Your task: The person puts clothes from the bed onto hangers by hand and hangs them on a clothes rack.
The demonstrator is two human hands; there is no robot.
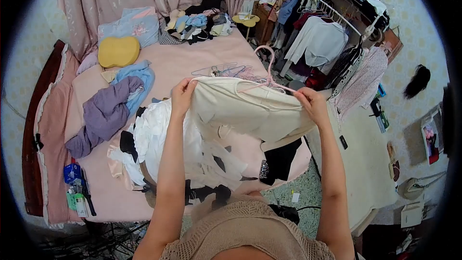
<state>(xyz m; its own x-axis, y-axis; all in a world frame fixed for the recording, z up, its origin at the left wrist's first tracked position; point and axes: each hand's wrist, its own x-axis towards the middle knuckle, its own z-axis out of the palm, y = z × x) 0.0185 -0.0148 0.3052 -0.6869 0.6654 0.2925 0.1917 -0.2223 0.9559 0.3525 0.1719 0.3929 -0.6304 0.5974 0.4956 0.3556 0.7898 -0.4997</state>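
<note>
A cream-coloured top (250, 103) is stretched out in the air between my hands, over the near part of the bed. My left hand (182, 96) pinches its left shoulder edge. At the other shoulder, my right hand (313, 104) grips the cloth, close to the end of a pink clothes hanger (271, 70). The hanger's hook points up, and its arms run along the neckline, partly hidden by the cloth. Below and left of the top lies a heap of white clothes (156, 127). Black clothing (284, 161) lies at the bed's near right corner.
The pink-sheeted bed (192, 62) carries loose hangers (226, 71), a purple garment (110, 106), a yellow cushion (119, 51) and a clothes pile (197, 24). A loaded clothes rack (332, 12) stands at the back right. A cream-covered surface (353, 168) is at my right.
</note>
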